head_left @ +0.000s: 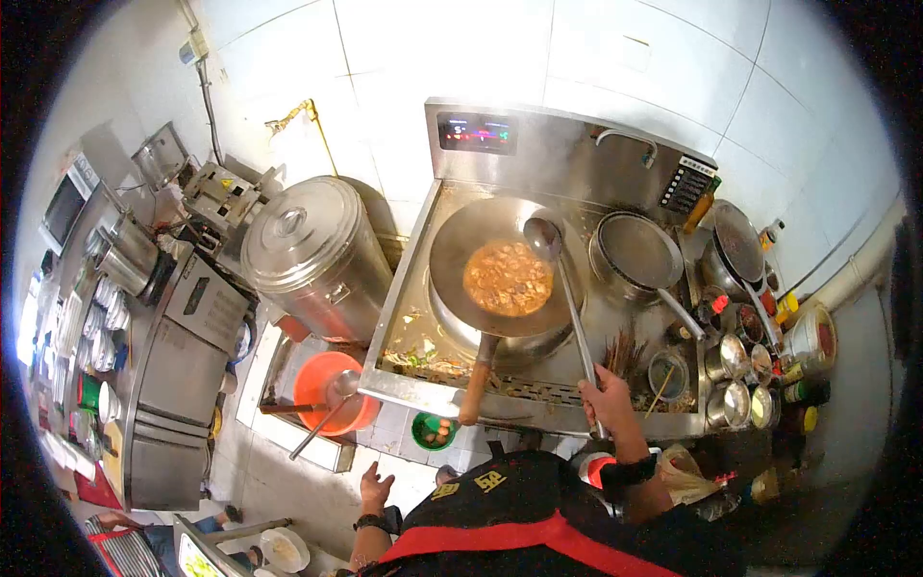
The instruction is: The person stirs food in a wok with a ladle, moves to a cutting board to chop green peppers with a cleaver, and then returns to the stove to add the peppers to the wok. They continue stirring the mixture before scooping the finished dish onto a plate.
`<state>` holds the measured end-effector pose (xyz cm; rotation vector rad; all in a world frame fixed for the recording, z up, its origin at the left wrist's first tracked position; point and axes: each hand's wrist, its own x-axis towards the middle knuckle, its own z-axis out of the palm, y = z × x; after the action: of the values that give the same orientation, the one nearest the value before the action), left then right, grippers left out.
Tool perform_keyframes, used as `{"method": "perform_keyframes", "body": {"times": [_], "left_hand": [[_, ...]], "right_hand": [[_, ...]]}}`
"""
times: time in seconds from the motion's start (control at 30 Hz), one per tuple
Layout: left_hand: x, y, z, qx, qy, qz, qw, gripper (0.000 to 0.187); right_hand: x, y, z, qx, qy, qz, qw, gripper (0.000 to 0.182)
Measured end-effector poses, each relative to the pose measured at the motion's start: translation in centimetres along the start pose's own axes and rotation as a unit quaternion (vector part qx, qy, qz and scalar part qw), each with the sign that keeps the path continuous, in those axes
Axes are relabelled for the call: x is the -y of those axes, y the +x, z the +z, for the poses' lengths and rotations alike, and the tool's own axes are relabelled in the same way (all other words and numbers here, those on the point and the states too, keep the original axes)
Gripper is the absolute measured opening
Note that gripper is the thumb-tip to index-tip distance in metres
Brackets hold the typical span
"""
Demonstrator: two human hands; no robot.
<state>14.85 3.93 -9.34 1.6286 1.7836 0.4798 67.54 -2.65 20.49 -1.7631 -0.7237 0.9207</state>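
My right hand (608, 399) grips the long handle of a ladle (543, 238), whose bowl rests at the right inner side of the wok (461, 240). Chunks of food in brown sauce (508, 279) lie in the wok's bottom. The wok's wooden handle (478, 385) points toward me. Low in front of my body, my left hand (375, 489) holds nothing, its fingers apart. A gap separates it from the wok handle. Nearest to it are an orange bucket (312, 380) with a ladle across it and a green basket of eggs (435, 432).
A large lidded steel pot (312, 250) stands left of the stove (404, 385). Right of the wok are a pan with a strainer (635, 250), a bamboo brush (625, 356) and several seasoning bowls (733, 356). Another person's arm (120, 520) shows at lower left.
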Motion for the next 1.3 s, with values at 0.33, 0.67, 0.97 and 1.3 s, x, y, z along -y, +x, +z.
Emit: {"method": "perform_keyframes", "body": {"times": [0.33, 0.67, 0.97, 1.3], "left_hand": [[7.1, -3.4, 0.4, 0.360, 0.317, 0.123, 0.869, 0.052], [10.2, -5.0, 0.2, 0.303, 0.237, 0.003, 0.923, 0.040], [1.1, -0.3, -2.4, 0.189, -0.230, -0.297, 0.907, 0.058], [8.2, -3.5, 0.8, 0.265, 0.019, -0.219, 0.939, 0.057]], "right_hand": [[-1.1, -2.1, 1.0, -0.005, -0.006, -0.026, 1.000, 0.030], [-0.3, -4.8, 1.9, -0.032, 0.049, 0.032, 0.998, 0.044], [-1.1, -4.6, 2.1, -0.028, 0.035, 0.026, 0.999, 0.048], [-0.1, -4.3, 1.7, -0.029, 0.063, 0.027, 0.997, 0.046]]}}
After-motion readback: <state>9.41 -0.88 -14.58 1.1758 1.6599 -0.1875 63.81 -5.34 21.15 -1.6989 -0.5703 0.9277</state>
